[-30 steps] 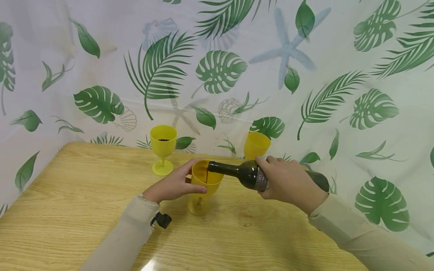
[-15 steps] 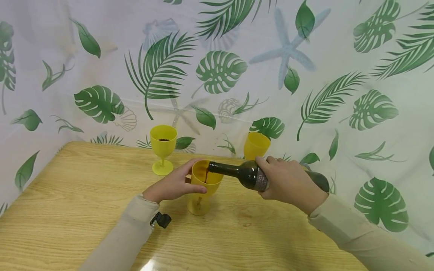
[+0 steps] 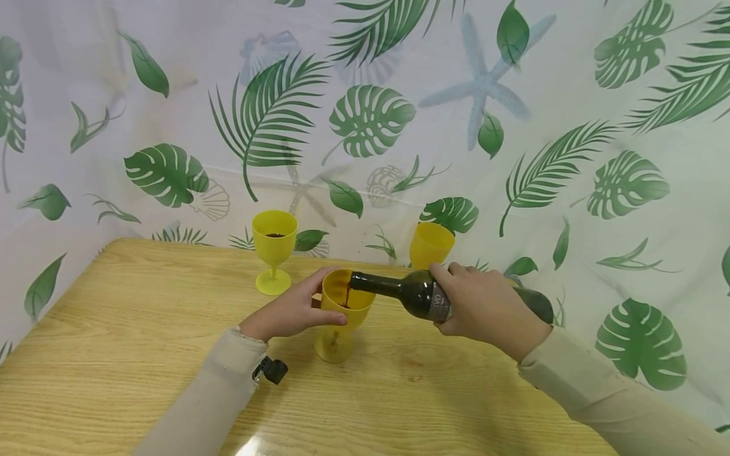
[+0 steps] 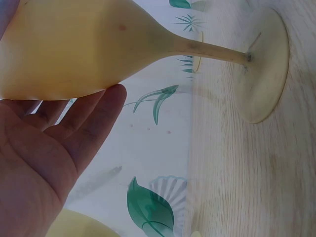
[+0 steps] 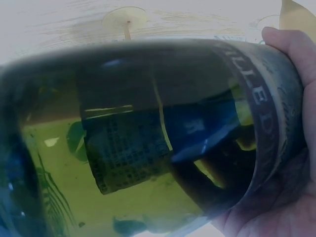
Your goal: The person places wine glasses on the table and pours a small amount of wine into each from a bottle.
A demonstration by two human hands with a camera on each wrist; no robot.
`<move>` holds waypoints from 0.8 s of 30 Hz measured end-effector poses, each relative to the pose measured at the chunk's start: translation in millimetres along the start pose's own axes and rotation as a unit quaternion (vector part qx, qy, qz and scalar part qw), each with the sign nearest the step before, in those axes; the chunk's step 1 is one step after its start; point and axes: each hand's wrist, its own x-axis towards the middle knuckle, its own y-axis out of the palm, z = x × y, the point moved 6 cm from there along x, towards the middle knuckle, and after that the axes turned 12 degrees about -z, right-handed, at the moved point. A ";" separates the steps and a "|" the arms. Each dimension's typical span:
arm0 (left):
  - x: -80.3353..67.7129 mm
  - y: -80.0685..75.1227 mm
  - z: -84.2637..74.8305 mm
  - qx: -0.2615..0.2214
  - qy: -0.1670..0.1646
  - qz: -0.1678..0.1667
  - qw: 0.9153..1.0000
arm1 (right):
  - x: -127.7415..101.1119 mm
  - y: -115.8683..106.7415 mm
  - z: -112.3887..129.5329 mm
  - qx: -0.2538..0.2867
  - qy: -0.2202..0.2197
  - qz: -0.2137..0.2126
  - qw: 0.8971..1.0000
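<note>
Here my left hand (image 3: 288,313) curls around the bowl of a yellow plastic goblet (image 3: 342,316), thumb and fingers wrapped on its side, while its foot rests on the wooden table (image 3: 142,354) near the middle, toward the far edge. My right hand (image 3: 485,307) grips a dark green wine bottle (image 3: 419,294) around its body, tipped nearly level with its mouth over the goblet's rim; dark red wine (image 3: 346,296) runs into the bowl. A second yellow goblet (image 3: 274,250) with a little dark liquid stands by the far edge, and a third goblet (image 3: 431,244) stands behind the bottle.
</note>
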 end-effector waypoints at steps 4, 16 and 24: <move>0.1 -0.1 -0.1 -0.001 0.002 0.000 1.000 | -0.2 -0.5 0.5 0.000 -0.002 -0.003 1.000; 0.7 -0.4 0.3 -0.006 0.001 0.005 1.000 | -0.9 -1.9 1.1 0.004 -0.001 -0.003 1.000; 0.7 -0.8 -0.4 -0.006 0.000 0.004 1.000 | -0.5 -1.9 0.9 0.007 0.003 -0.002 1.000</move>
